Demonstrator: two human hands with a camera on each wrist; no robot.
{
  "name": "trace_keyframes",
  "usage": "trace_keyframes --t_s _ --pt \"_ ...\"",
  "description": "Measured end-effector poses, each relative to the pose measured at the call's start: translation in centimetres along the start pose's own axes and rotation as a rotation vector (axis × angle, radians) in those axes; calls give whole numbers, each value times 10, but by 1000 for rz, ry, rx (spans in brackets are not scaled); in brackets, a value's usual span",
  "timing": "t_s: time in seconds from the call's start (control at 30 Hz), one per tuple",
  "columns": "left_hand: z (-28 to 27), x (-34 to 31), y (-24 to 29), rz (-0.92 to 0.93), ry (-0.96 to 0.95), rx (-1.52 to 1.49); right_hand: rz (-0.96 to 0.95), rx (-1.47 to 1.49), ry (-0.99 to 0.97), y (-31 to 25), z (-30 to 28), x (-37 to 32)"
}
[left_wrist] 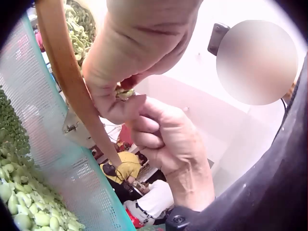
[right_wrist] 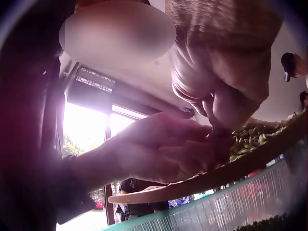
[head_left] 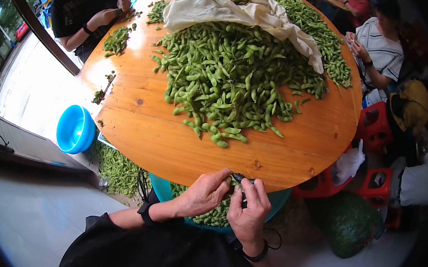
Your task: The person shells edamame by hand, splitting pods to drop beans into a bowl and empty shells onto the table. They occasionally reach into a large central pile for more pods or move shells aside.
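Over the near table edge, both hands meet at a green soybean pod (left_wrist: 124, 92), partly hidden by fingers. My left hand (head_left: 206, 192) pinches it between thumb and fingertips. From the other side, my right hand (head_left: 248, 216) grips at the same pod with curled fingers. Small black pieces (head_left: 238, 177) show at the right fingertips; I cannot tell what they are. Below the hands, a teal mesh basket (left_wrist: 108, 192) holds shelled green beans (head_left: 213, 217). A big heap of soybean pods (head_left: 224, 78) lies on the wooden table (head_left: 137, 131), partly under a cream cloth sack (head_left: 226, 6).
A person in black (head_left: 94, 9) sits at the far left, another in a striped shirt (head_left: 381, 52) at the far right. Pods or husks (head_left: 117, 170) cover the floor by a blue basin (head_left: 76, 129). Red stools (head_left: 374, 126) and a full green bag (head_left: 347, 226) stand right.
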State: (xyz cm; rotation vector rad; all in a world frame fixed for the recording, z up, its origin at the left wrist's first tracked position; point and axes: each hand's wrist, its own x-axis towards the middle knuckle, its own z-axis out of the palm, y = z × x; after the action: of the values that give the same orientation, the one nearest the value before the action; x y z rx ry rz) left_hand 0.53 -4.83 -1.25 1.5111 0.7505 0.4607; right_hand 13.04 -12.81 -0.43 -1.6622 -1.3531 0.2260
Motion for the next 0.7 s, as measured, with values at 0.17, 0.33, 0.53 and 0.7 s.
trace_keyframes --t_s 0.17,0.33,0.53,0.7 --pt "8 -1 -1 -183 7 -546 19 164 -26 9 -5 6" --pt "-14 -5 6 -81 -302 -276 408 527 -61 22 -34 1" --pt "-42 6 6 453 65 547 259 -622 345 67 -118 -2" --pt "-42 48 1 444 516 868 290 -471 289 71 -101 -7"
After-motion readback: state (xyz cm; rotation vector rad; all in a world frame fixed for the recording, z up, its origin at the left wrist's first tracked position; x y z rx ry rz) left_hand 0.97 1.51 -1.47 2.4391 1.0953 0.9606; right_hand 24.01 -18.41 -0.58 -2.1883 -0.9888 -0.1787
